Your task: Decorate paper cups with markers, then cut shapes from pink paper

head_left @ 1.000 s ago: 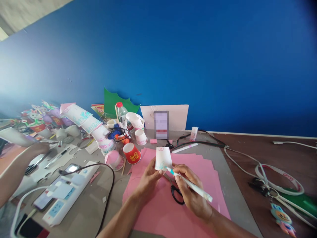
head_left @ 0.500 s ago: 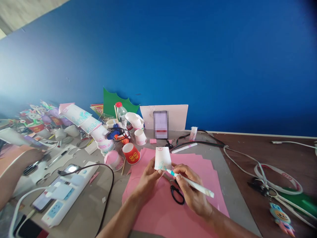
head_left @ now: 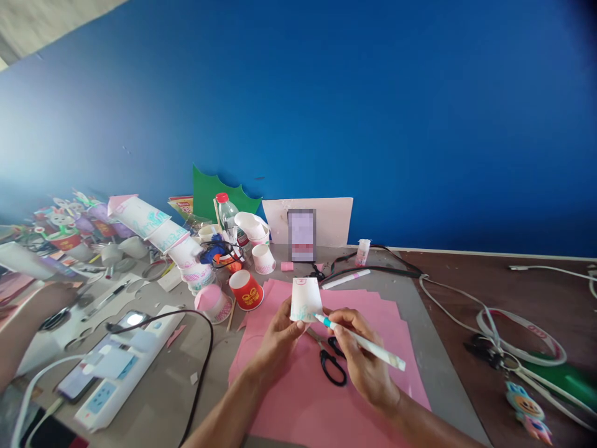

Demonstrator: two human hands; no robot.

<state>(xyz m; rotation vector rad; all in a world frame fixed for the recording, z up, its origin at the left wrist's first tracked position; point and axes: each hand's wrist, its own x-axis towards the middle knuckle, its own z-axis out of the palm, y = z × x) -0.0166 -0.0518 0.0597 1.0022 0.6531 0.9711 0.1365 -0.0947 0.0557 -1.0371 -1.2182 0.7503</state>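
My left hand (head_left: 282,333) grips a white paper cup (head_left: 306,297), upside down, from its left side near the rim. The cup bears a small pink drawing near its top and teal marks along the lower edge. Between the fingers of my right hand (head_left: 361,354) is a white marker (head_left: 373,348) with a teal tip end, its nib at the cup's lower right. Beneath both hands lie sheets of pink paper (head_left: 298,404). Black-handled scissors (head_left: 332,367) rest on that paper, their blades partly hidden by my hands.
Left of the paper stand a red paper cup (head_left: 245,290), a pink cone-topped cup (head_left: 213,303) and a leaning stack of decorated cups (head_left: 165,231). A power strip (head_left: 125,367) with cables lies at left, near another person's arm (head_left: 28,323). A phone (head_left: 302,235) leans against white board behind.
The marker nib has shifted slightly right along the cup's lower edge. My left hand keeps hold of the cup. At the far left, the other person's arm has moved a little.
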